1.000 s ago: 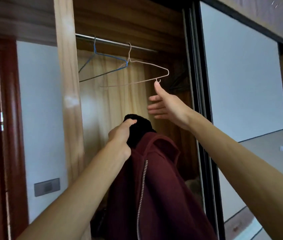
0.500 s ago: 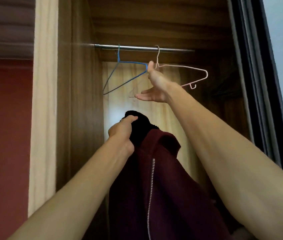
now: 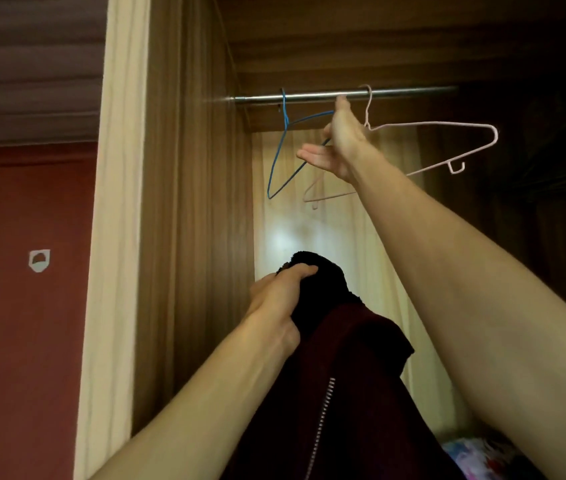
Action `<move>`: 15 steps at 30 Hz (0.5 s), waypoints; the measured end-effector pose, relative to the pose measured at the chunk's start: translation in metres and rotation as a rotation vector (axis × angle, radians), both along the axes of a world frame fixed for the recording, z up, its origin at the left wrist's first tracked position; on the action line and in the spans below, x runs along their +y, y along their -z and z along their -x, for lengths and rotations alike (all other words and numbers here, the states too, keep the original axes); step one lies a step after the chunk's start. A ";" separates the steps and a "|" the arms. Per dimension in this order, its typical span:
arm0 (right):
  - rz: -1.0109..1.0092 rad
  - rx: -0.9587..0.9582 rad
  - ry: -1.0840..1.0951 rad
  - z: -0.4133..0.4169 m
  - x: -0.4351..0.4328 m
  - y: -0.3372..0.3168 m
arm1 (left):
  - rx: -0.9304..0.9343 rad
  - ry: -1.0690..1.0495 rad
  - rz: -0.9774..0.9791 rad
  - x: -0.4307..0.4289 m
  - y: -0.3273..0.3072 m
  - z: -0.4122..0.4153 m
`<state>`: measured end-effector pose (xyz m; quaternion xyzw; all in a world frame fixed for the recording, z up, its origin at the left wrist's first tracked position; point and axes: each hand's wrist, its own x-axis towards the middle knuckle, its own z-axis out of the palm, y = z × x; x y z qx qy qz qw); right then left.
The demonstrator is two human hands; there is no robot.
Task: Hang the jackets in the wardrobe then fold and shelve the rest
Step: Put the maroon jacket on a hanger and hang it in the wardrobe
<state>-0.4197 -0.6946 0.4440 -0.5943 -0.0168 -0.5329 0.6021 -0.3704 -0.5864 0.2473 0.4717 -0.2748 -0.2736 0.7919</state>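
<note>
Left hand (image 3: 279,299) fingers clench jacket (image 3: 350,393) below; right hand (image 3: 338,143) fingers splayed between hangers (image 3: 447,140).

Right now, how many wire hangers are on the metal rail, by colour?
Blue wire hanger: 1
Pink wire hanger: 1
Total on the metal rail: 2

Both forearms are bare to the frame edge; no sleeves, rings or watch on the left hand (image 3: 276,299) or right hand (image 3: 338,142).
</note>
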 end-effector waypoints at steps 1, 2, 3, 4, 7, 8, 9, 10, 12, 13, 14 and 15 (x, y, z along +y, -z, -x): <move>0.007 0.006 0.041 0.001 0.002 -0.001 | -0.002 0.002 0.000 0.001 0.000 0.001; 0.008 0.007 0.056 0.002 0.003 -0.001 | -0.002 0.000 0.001 0.002 0.000 0.004; 0.005 0.007 0.061 0.003 0.004 0.000 | -0.001 -0.001 0.004 0.002 0.001 0.005; 0.005 0.007 0.067 0.005 0.005 0.002 | 0.001 0.001 0.008 0.003 0.001 0.006; 0.043 0.021 0.104 0.010 0.002 0.004 | 0.014 0.009 0.012 0.004 0.001 0.007; 0.051 0.013 0.106 0.011 0.002 0.005 | 0.016 0.004 0.014 0.005 0.002 0.007; 0.050 0.002 0.104 0.011 0.002 0.007 | 0.014 -0.002 0.017 0.006 0.002 0.006; 0.057 -0.001 0.105 0.009 0.000 0.008 | 0.014 -0.004 0.019 0.007 0.002 0.006; 0.091 0.025 0.138 0.004 -0.004 0.010 | 0.011 -0.005 0.011 0.010 0.003 0.007; 0.104 0.035 0.147 0.003 -0.005 0.011 | 0.009 -0.002 0.008 0.010 0.003 0.007; 0.111 0.030 0.141 0.002 -0.006 0.011 | 0.010 0.001 0.007 0.010 0.004 0.006; 0.108 0.004 0.121 0.002 -0.005 0.010 | 0.011 0.003 0.009 0.010 0.004 0.006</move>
